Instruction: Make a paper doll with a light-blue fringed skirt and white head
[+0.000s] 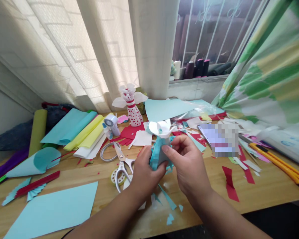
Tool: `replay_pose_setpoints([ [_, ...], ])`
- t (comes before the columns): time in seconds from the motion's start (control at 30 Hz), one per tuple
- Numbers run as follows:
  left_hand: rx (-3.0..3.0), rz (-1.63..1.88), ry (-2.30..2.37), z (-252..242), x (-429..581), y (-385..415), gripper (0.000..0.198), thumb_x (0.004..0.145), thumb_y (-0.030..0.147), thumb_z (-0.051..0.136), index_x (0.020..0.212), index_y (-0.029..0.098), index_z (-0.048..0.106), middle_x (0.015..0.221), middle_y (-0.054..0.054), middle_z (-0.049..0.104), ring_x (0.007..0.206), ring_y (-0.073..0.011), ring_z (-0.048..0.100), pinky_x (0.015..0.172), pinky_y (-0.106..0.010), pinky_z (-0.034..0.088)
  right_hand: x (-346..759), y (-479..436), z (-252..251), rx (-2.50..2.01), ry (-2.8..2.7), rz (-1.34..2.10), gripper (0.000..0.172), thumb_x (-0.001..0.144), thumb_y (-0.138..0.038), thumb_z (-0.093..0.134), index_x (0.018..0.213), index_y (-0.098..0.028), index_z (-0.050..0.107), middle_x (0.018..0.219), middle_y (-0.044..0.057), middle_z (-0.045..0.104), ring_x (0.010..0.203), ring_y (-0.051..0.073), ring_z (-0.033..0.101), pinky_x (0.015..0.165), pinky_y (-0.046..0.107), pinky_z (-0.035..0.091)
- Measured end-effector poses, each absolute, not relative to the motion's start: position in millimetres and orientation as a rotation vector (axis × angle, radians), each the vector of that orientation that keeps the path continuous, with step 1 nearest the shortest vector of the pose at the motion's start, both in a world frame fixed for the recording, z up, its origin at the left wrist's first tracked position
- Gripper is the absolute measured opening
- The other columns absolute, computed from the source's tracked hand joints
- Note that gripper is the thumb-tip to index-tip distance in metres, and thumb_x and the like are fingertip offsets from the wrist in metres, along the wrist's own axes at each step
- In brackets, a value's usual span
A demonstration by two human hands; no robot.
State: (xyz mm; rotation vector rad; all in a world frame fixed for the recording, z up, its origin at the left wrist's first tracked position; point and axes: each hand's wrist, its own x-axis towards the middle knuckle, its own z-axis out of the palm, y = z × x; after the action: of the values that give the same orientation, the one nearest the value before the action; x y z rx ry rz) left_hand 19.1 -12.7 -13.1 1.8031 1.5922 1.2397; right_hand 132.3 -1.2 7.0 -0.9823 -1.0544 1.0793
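Observation:
A small blue paper figure (pixel 157 153) with a white petal-like paper top (pixel 161 128) stands upright between my hands above the table. My left hand (pixel 147 164) is wrapped round its lower left side. On its right, my right hand (pixel 185 156) has the thumb against the blue paper and the index finger bent at its frilly edge. The right fingertips are partly hidden. Close to my left hand lie open silver scissors (pixel 123 162) and a roll of clear tape (pixel 115 176). Blue paper scraps (pixel 168 199) are scattered below the hands.
A spotted paper figure (pixel 133 111) stands at the back. Rolled coloured paper (pixel 82 132), a blue paper cone (pixel 32 162) and a blue sheet (pixel 57 209) lie left. A phone (pixel 216 139), red strips (pixel 230 186) and a yellow cutter (pixel 276 161) lie right.

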Motion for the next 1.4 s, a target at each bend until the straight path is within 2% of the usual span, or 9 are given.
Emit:
replay_pose_setpoints([
  [0.23, 1.429, 1.194, 1.369, -11, 19, -12, 0.026, 0.070, 0.026, 0.066, 0.094, 0.019, 0.060, 0.072, 0.002, 0.057, 0.064, -0.0143, 0.051, 0.057, -0.025, 0.042, 139, 4, 6, -1.096, -1.185, 0.913, 0.035, 0.066, -0.030, 0.073, 0.093, -0.024, 0.051, 0.080, -0.002, 0.043, 0.072, 0.015, 0.044, 0.068, 0.029, 0.041],
  [0.37, 1.221, 1.195, 1.204, -10, 17, -12, 0.032, 0.069, 0.027, 0.070, 0.099, 0.020, 0.061, 0.079, 0.001, 0.064, 0.068, -0.0142, 0.056, 0.062, -0.025, 0.047, 144, 10, 6, -1.123, -1.304, 0.900, 0.050, 0.067, -0.035, 0.073, 0.109, -0.026, 0.049, 0.093, 0.001, 0.046, 0.085, 0.018, 0.048, 0.078, 0.034, 0.043],
  [0.5, 1.122, 1.212, 1.117, -9, 16, -12, 0.036, 0.068, 0.030, 0.072, 0.101, 0.020, 0.063, 0.087, -0.001, 0.068, 0.075, -0.0168, 0.061, 0.068, -0.028, 0.050, 146, 15, 1, -0.985, -1.383, 1.090, 0.060, 0.070, -0.042, 0.070, 0.120, -0.025, 0.042, 0.096, 0.003, 0.054, 0.089, 0.021, 0.053, 0.076, 0.036, 0.046],
  [0.67, 1.015, 1.227, 0.978, -12, 13, -13, 0.042, 0.069, 0.031, 0.072, 0.108, 0.019, 0.061, 0.096, -0.005, 0.069, 0.082, -0.0205, 0.064, 0.072, -0.031, 0.050, 146, 14, 0, -0.880, -1.363, 1.250, 0.051, 0.073, -0.033, 0.070, 0.117, -0.024, 0.044, 0.091, 0.003, 0.063, 0.083, 0.020, 0.061, 0.073, 0.035, 0.048],
  [0.87, 1.020, 1.227, 0.798, -14, 14, -10, 0.030, 0.078, 0.027, 0.063, 0.106, 0.018, 0.060, 0.098, -0.007, 0.067, 0.086, -0.0199, 0.063, 0.075, -0.032, 0.050, 151, 15, 7, -0.844, -1.230, 1.255, 0.052, 0.069, -0.026, 0.073, 0.114, -0.024, 0.046, 0.087, 0.001, 0.065, 0.080, 0.019, 0.063, 0.068, 0.031, 0.050],
  [1.0, 1.229, 1.418, 1.012, -16, 11, -6, 0.033, 0.076, 0.027, 0.065, 0.106, 0.022, 0.053, 0.106, -0.006, 0.061, 0.098, -0.0206, 0.058, 0.084, -0.036, 0.047, 155, 17, 9, -0.881, -1.211, 1.177, 0.053, 0.068, -0.027, 0.073, 0.114, -0.024, 0.047, 0.085, 0.001, 0.064, 0.079, 0.019, 0.063, 0.066, 0.032, 0.051],
  [1.1, 1.500, 1.595, 1.223, -16, 7, -5, 0.030, 0.073, 0.025, 0.068, 0.099, 0.024, 0.054, 0.105, -0.004, 0.056, 0.103, -0.0201, 0.054, 0.092, -0.037, 0.041, 155, 16, 8, -0.936, -1.241, 1.023, 0.053, 0.068, -0.027, 0.072, 0.115, -0.024, 0.047, 0.087, 0.001, 0.062, 0.081, 0.019, 0.061, 0.070, 0.034, 0.050],
  [1.23, 1.613, 1.542, 1.249, -16, 4, -6, 0.022, 0.075, 0.026, 0.066, 0.094, 0.022, 0.055, 0.096, -0.004, 0.058, 0.095, -0.0190, 0.055, 0.089, -0.036, 0.042, 151, 12, 5, -0.961, -1.340, 0.873, 0.051, 0.071, -0.023, 0.070, 0.117, -0.026, 0.047, 0.089, 0.001, 0.059, 0.082, 0.019, 0.060, 0.078, 0.037, 0.048],
  [1.4, 1.398, 1.502, 1.190, -13, 5, -5, 0.014, 0.078, 0.027, 0.063, 0.087, 0.020, 0.056, 0.083, -0.001, 0.060, 0.081, -0.0158, 0.057, 0.078, -0.030, 0.045, 145, 7, 2, -0.991, -1.417, 0.775, 0.050, 0.072, -0.022, 0.069, 0.117, -0.026, 0.047, 0.089, 0.001, 0.058, 0.078, 0.018, 0.058, 0.073, 0.036, 0.049],
])
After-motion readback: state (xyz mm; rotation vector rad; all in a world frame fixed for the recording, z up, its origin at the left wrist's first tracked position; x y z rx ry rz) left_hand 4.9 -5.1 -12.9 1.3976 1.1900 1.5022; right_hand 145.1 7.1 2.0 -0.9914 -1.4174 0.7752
